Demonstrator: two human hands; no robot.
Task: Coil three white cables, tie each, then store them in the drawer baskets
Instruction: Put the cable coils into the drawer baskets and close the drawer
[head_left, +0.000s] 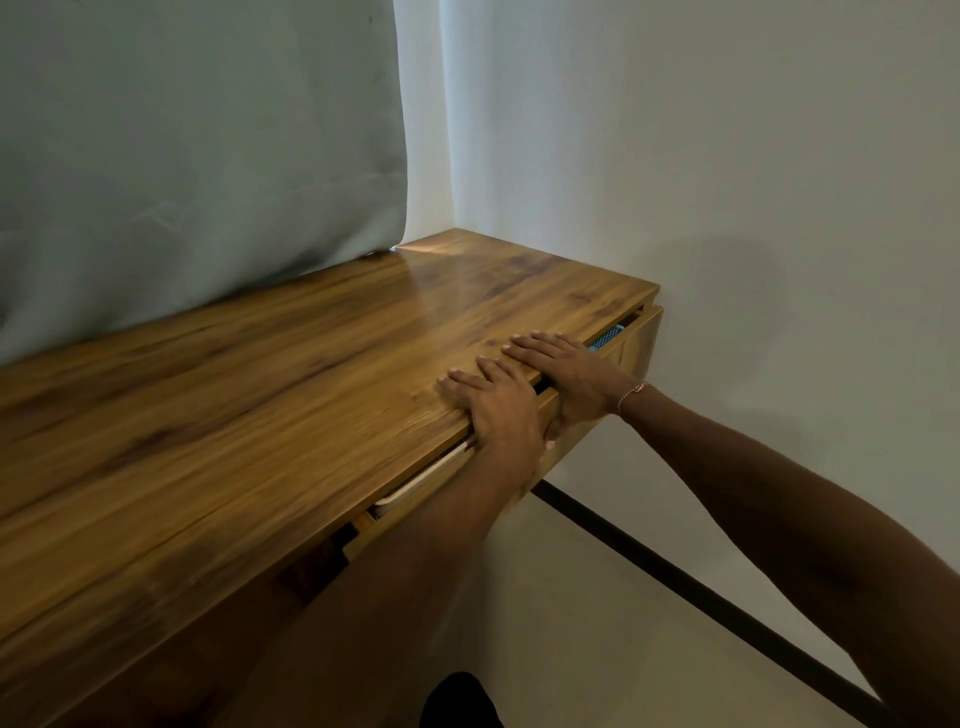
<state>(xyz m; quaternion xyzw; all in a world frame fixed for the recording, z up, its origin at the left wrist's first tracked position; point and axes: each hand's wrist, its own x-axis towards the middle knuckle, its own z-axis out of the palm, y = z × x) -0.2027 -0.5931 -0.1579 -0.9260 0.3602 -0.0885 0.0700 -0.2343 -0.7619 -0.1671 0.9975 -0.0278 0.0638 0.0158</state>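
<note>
1. A pale grey-green fabric curtain (197, 156) is hanging at the far left, its hem resting on the back edge of a glossy brown wooden desk top (234, 395) with streaky grain
2. Under the front lip of that top, a shallow wooden drawer (631, 343) is standing a narrow way out, leaving only a thin slot to see into
3. In the left part of the slot the rounded rim of a cream-white plastic basket (415, 480) is showing; what is lying inside it is hidden by the desk top
4. The left hand (493, 402) is lying flat with fingers spread and slightly apart, fingertips pressing on the desk top, while the palm is bridging the slot and the heel is touching the drawer front; it is gripping nothing
5. Just beside it, the right hand (566, 374) is also lying flat and spread, fingers on the desk top, palm over the slot, thumb curling down against the drawer front; a thin pink-and-white thread bracelet (635, 394) is circling its wrist
6. At the right end of the slot a corner of a light blue perforated plastic basket (608, 336) is peeking out, its contents hidden as well
7. The white cables are not showing anywhere; whether they are sitting in the baskets cannot be told
8. A thin black metal bar (701, 597) is running diagonally below the desk, in front of a plain off-white wall (753, 156)
</note>
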